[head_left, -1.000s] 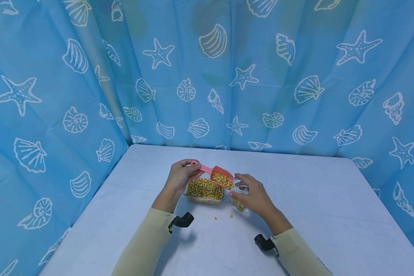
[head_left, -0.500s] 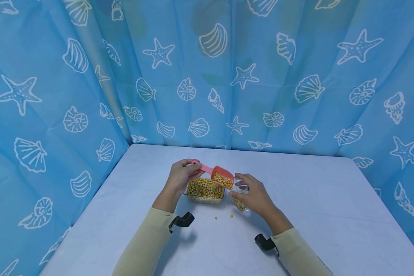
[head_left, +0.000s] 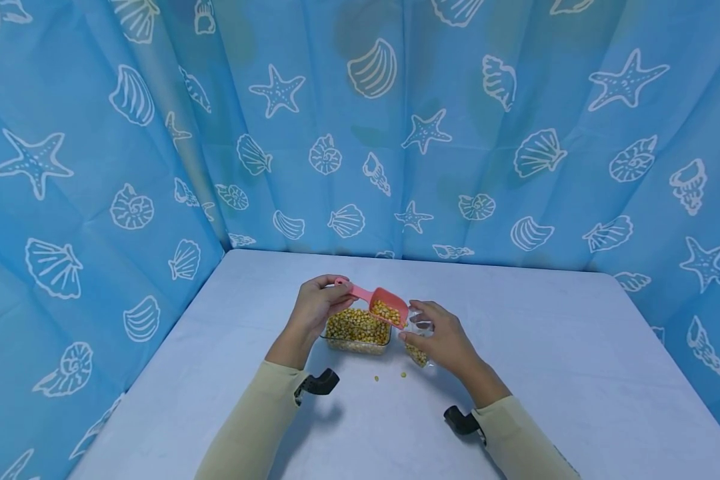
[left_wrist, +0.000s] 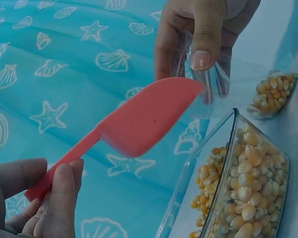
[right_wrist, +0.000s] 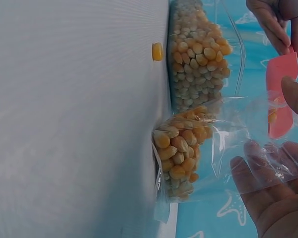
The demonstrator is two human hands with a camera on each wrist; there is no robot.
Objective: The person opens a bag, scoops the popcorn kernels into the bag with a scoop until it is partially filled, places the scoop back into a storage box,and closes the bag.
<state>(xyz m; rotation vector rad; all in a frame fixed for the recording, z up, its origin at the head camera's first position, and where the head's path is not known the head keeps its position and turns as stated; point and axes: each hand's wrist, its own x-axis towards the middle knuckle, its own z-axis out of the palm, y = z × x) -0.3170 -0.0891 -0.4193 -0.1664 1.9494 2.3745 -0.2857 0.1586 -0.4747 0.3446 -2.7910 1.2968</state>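
My left hand [head_left: 315,303] pinches the end of a pink scoop's handle. The scoop [left_wrist: 149,116] tips down to the right, with yellow corn kernels [head_left: 387,312] lying toward its front lip. That lip is right at the mouth of a clear plastic bag [right_wrist: 233,136], which my right hand [head_left: 444,337] holds up with thumb and fingers around its top. Corn [right_wrist: 178,153] fills the bag's bottom, which rests on the table. Beneath the scoop, a clear rectangular container [head_left: 357,347] holds a heap of corn kernels.
Two loose kernels, one on the left [head_left: 377,378] and one on the right [head_left: 403,375], lie on the white tablecloth [head_left: 216,347] in front of the container. A blue curtain [head_left: 312,187] with shell and starfish prints hangs behind and at the sides.
The corn in the scoop has dwindled and slid toward its lip, baring more of the pink floor. Both hands stay nearly in place.
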